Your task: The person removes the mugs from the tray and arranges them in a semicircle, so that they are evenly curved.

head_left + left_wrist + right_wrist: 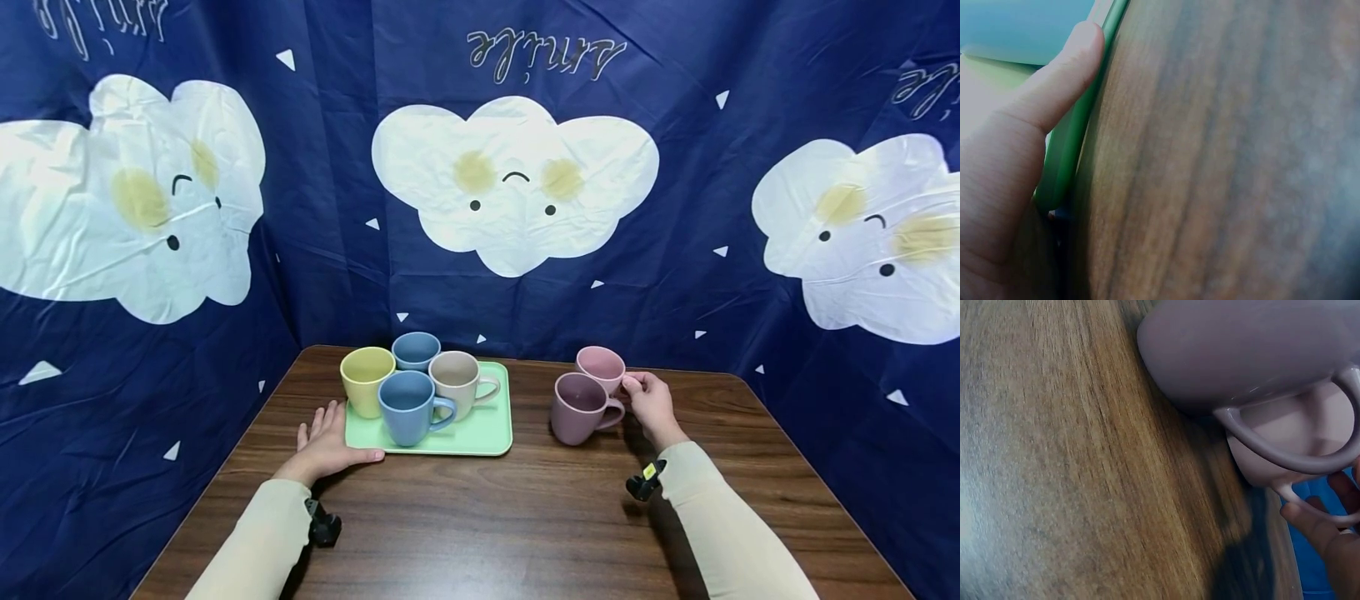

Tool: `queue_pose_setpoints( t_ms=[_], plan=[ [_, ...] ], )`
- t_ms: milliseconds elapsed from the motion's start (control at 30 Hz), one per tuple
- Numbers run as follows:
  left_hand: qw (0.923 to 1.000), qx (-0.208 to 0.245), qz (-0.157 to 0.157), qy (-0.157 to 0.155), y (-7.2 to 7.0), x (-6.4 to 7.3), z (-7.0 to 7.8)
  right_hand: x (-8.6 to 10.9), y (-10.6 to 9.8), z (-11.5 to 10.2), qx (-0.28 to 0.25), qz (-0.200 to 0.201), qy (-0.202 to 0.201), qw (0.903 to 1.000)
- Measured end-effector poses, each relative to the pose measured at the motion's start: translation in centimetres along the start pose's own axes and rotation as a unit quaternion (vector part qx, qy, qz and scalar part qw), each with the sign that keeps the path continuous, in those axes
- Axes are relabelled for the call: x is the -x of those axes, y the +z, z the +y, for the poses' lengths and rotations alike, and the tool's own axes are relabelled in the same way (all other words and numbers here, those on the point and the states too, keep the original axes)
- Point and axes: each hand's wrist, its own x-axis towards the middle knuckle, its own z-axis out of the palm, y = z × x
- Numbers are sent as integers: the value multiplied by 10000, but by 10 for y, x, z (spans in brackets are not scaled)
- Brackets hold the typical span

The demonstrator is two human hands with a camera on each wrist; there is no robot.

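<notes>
My left hand point(330, 446) lies at the near left corner of a green tray point(480, 437), fingers spread beside it. In the left wrist view its straight thumb point(1063, 78) rests along the tray's rim. On the tray stand a yellow mug point(366, 387), a front blue mug point(405, 412), a rear blue mug point(415, 348) and a beige mug point(453, 383). To the right, my right hand point(654, 408) pinches the handle of a pink mug point(602, 363). A mauve mug point(577, 414) stands just in front, partly hiding the pink one.
The wooden table point(480, 533) carries the tray and both right-hand mugs near its far edge. Behind and at the sides hangs a dark blue curtain point(330, 167) printed with white clouds. Bare wood separates the tray from the mauve mug.
</notes>
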Motion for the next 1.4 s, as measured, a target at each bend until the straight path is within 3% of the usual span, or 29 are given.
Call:
queue_pose_setpoints(
  t_ms=[233, 600, 833, 1033, 1200, 1400],
  plan=[
    [9999, 67, -108, -25, -4, 4, 6, 0, -1, 0, -465, -196, 235, 9985],
    [9995, -72, -265, -124, -9, 7, 14, -1, -5, -4, -234, -321, 428, 9983],
    [9998, -57, -171, -76, -5, 2, 6, -2, -6, -19, 269, 38, -58, 9996],
    [9999, -28, -119, -49, -4, 1, 6, -2, 2, -40, 754, 605, -589, 9936],
    [9999, 53, -124, -32, -6, 3, 10, -2, 15, -60, 656, 996, -983, 9880],
    [9999, -25, -142, -48, -4, 2, 6, 5, 42, -83, 348, 821, -1195, 9888]
  ],
)
